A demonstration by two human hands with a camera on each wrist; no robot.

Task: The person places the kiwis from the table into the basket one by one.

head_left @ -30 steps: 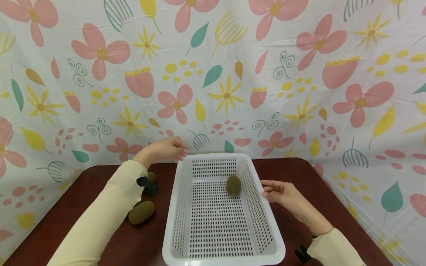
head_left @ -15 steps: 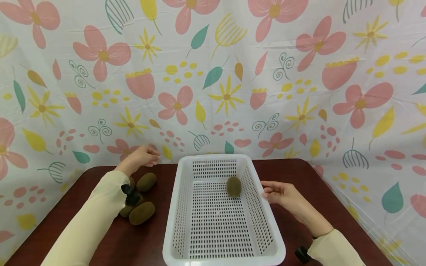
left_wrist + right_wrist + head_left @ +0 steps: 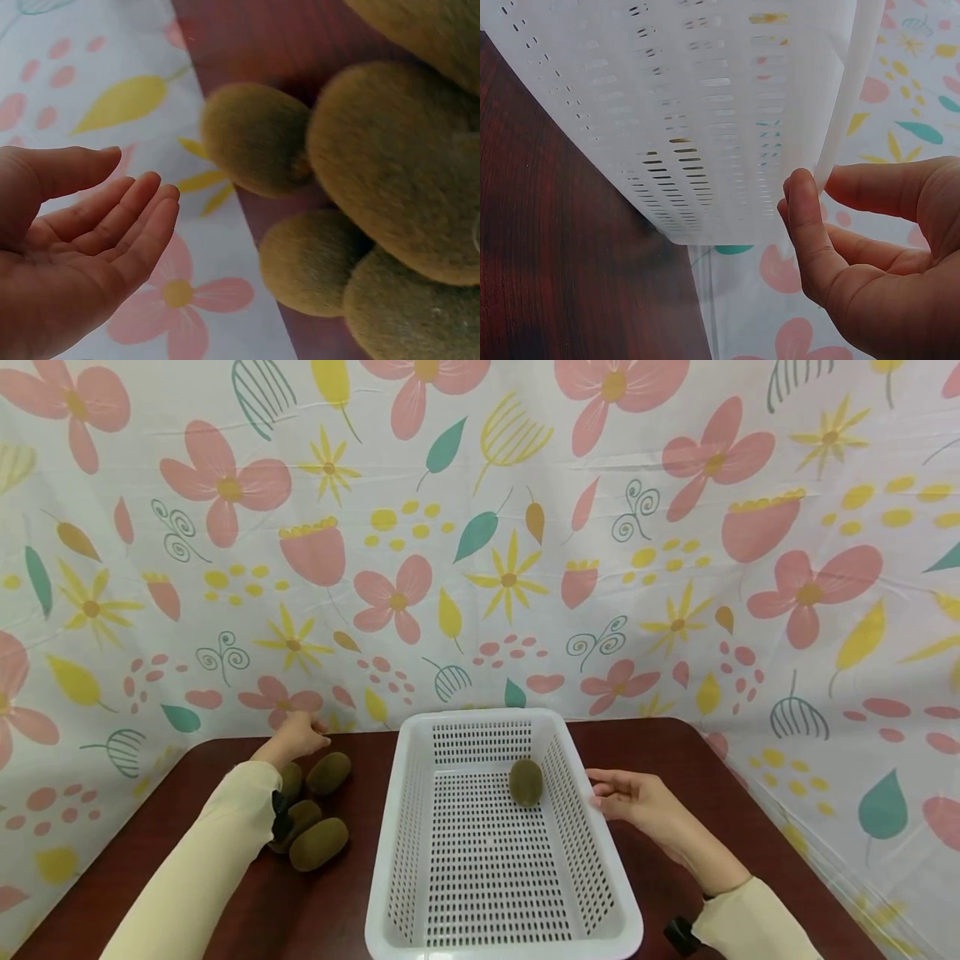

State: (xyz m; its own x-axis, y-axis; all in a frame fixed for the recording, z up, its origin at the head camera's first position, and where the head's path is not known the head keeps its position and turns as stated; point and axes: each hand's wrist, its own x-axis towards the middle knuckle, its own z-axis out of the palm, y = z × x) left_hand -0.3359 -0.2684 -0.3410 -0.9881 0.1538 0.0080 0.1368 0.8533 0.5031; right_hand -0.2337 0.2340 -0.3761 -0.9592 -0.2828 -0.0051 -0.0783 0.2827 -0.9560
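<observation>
A white plastic basket (image 3: pixel 504 893) with slotted walls stands on the dark table, and one brown kiwi (image 3: pixel 526 782) lies inside it toward the far right. My right hand (image 3: pixel 637 797) pinches the basket's right rim between thumb and fingers; the right wrist view shows the rim (image 3: pixel 847 97) between them. At the far left, my left hand (image 3: pixel 294 737) is over a group of kiwis, including a front kiwi (image 3: pixel 319 844) and a back kiwi (image 3: pixel 328 774). In the left wrist view, this hand (image 3: pixel 82 240) holds nothing, its fingers loosely extended beside a small-looking kiwi (image 3: pixel 255 139).
A white cloth (image 3: pixel 480 527) printed with flowers and leaves hangs behind the table and along its right side. The dark red-brown table (image 3: pixel 247 902) extends on both sides of the basket. My left sleeve partly covers the kiwi group.
My left hand has moved left from the basket's far left corner to above the kiwis, uncovering more of them. My right hand stays on the rim, and the basket has not moved.
</observation>
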